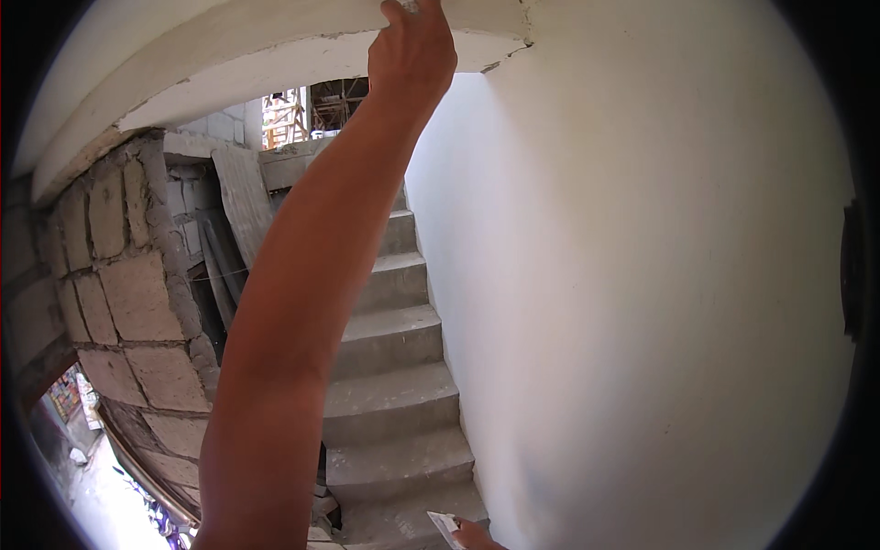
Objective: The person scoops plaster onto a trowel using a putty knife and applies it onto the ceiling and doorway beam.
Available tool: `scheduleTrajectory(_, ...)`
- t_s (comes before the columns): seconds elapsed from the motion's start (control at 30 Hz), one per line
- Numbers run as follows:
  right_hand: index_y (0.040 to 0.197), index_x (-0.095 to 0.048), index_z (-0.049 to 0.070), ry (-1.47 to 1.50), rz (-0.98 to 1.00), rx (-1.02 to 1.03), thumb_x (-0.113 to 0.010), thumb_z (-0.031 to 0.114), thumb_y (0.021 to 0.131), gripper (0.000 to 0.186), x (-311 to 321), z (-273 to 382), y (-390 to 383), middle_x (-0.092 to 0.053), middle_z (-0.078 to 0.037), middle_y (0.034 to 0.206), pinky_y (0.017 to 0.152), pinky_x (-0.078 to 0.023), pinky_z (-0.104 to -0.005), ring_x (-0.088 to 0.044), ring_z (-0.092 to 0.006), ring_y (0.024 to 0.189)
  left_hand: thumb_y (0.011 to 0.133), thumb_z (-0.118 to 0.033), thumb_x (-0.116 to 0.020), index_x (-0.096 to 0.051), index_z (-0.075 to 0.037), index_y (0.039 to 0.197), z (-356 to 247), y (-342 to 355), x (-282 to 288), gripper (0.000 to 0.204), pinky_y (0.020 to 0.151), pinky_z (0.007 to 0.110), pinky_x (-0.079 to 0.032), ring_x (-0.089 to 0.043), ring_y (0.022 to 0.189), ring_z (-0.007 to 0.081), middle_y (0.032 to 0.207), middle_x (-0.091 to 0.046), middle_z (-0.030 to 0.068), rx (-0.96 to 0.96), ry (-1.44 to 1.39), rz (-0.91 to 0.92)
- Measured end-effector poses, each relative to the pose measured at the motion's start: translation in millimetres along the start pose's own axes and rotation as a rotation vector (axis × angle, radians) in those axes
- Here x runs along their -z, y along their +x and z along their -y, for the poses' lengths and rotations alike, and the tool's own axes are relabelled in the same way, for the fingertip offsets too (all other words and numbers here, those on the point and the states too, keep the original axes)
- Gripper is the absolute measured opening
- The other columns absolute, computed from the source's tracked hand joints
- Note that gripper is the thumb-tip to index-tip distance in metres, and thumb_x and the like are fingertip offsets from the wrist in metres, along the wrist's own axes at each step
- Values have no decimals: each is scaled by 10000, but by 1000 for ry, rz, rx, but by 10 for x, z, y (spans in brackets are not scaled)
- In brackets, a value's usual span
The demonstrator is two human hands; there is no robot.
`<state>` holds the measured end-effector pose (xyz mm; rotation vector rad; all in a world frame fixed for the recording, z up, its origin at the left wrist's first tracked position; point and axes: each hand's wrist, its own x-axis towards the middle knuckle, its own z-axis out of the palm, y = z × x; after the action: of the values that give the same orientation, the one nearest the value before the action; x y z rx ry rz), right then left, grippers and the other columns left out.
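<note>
My left arm reaches up across the middle of the view, and my left hand [412, 53] is raised against the pale plastered beam [302, 60] overhead. Its fingers are curled, partly cut off by the top edge. A small whitish bit shows between thumb and fingers, too little to name. Low at the bottom edge, my right hand [474, 535] grips a flat pale scraper blade [445, 526], tilted, with its handle hidden in the fingers. The smooth white wall [596, 275] rises to the right of both hands. A crack shows where it meets the beam.
Concrete stairs [390, 394] climb away along the white wall. At left stands a rough block wall [137, 293], with a corrugated sheet [243, 197] leaning beyond it. Wooden scaffolding [284, 119] shows past the top. A bright opening [110, 495] lies at lower left.
</note>
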<state>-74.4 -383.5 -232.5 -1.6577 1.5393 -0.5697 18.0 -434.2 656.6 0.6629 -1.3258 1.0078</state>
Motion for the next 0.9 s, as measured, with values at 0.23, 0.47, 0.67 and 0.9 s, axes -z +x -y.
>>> scheduleTrajectory(0.23, 1278, -619, 88, 45, -12, 32, -602, 251, 847, 461, 179, -382, 75, -673, -235, 1171, 940, -494, -447, -633, -396, 1114, 945, -66, -471, -483, 8, 1196, -243, 314, -386, 262, 764, 496, -582, -666, 891, 466, 1161, -520, 353, 106, 124, 18)
scheduleTrajectory(0.47, 1262, -626, 77, 75, 8, 69, -612, 251, 836, 461, 148, -625, 195, -682, -233, 1148, 925, -501, -451, -644, -397, 1088, 952, -90, -457, -510, 17, 1164, -186, 333, -554, 244, 822, 486, -580, -662, 973, 466, 1199, -551, 355, 126, 152, 81)
scheduleTrajectory(0.67, 1248, -632, 67, 106, -22, 120, -621, 252, 827, 460, 85, -751, 255, -690, -232, 1127, 913, -507, -455, -654, -397, 1066, 941, -93, -454, -547, 40, 1139, -130, 607, -403, 256, 924, 499, -531, -640, 1059, 446, 1131, -626, 326, 8, 199, 198)
scheduleTrajectory(0.9, 1130, -681, 43, 227, -83, 150, -661, 250, 820, 374, 470, -105, 244, -714, -220, 1043, 871, -523, -457, -667, -411, 1024, 932, -74, -458, -486, 22, 1319, -229, 218, -7, 399, 883, 508, -547, -639, 1043, 463, 1185, -577, 356, 24, 233, 466)
